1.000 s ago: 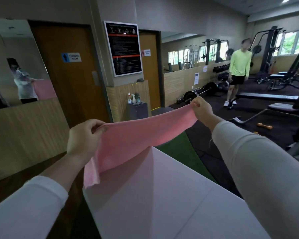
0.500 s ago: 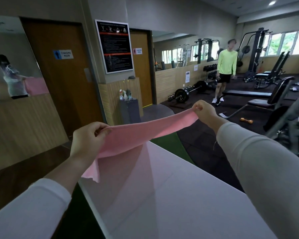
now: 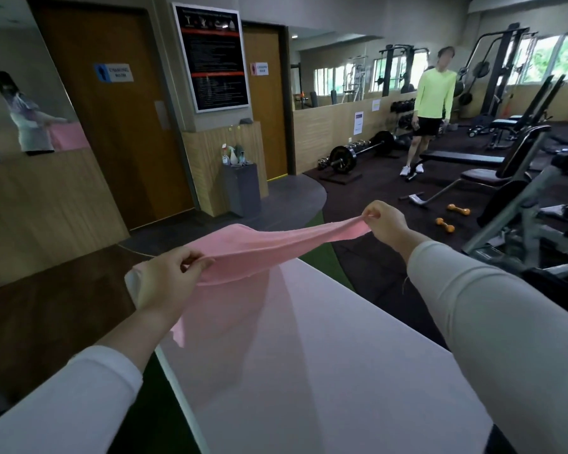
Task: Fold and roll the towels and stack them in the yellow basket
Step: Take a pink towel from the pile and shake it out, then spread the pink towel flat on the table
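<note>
Hands: both are closed in pinches on the pink towel; nothing else is held.
Left hand: one short end of the cloth is pinched between the thumb and curled fingers, at about 8 o'clock in the view. It is the lower hand and the nearer to the body.
Right hand: the opposite short end is pinched at the fingertips, at about 3 o'clock. It is held higher, with the arm reached farther out.
Towel position: it is carried in the air between the hands, above the far part of the tabletop, and is not laid flat on it.
Long axis: it runs close to the 9-to-3 line, with the right end lifted toward 2 o'clock.
Slack: the span is drawn fairly taut, with a soft hump toward the left. A loose corner hangs at 6 o'clock below the left hand, and whether it touches the tabletop edge cannot be told.
Step in hand (judged): the towel is being spread for a first fold.
Coming move (judged): the cloth would be lowered toward 6 o'clock onto the tabletop. The left end is likely to land first, close to the tabletop's left edge, so a shift toward 3 o'clock may be needed.
Yellow basket: not in view.
</note>
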A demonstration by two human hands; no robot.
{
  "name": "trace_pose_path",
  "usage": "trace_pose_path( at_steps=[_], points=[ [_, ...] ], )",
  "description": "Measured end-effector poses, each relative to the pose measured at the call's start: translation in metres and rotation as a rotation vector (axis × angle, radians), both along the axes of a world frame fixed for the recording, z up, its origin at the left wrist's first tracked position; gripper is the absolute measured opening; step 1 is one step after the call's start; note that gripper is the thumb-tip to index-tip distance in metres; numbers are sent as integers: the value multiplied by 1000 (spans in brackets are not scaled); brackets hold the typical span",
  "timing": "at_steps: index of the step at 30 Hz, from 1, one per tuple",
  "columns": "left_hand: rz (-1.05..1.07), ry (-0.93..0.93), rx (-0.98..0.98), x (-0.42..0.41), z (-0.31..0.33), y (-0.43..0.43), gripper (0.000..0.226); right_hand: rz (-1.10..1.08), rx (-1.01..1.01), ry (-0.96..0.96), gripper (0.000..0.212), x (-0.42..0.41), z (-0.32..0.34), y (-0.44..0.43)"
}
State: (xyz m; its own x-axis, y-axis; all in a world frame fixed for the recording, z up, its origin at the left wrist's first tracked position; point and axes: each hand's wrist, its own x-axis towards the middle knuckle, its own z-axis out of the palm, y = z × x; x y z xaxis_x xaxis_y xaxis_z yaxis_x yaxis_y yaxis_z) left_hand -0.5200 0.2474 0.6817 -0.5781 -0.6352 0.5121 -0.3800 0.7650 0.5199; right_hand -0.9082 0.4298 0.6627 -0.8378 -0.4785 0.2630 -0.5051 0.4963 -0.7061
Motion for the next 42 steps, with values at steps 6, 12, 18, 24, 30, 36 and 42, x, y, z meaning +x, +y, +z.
trace_pose_path(
  at_steps=[6,12,18,24,30,36,42],
  points=[
    [142,-38,9,-3,-17,74,15,70,105,5,17,-5,-26,48],
    [220,-126,118,12,-56,137,16,185,249,86,15,-5,-62,95],
    [244,-221,213,26,-97,185,17,299,453,88,15,0,-108,126],
    [240,-393,373,26,-137,207,22,395,629,38,24,-9,-158,139],
    [291,-484,425,21,-177,241,19,518,779,32,19,-15,-184,153],
    [386,-516,456,19,-214,274,14,672,956,209,24,-18,-216,177],
    [494,-581,557,11,-250,324,15,766,1028,334,24,-33,-238,213]
  ],
)
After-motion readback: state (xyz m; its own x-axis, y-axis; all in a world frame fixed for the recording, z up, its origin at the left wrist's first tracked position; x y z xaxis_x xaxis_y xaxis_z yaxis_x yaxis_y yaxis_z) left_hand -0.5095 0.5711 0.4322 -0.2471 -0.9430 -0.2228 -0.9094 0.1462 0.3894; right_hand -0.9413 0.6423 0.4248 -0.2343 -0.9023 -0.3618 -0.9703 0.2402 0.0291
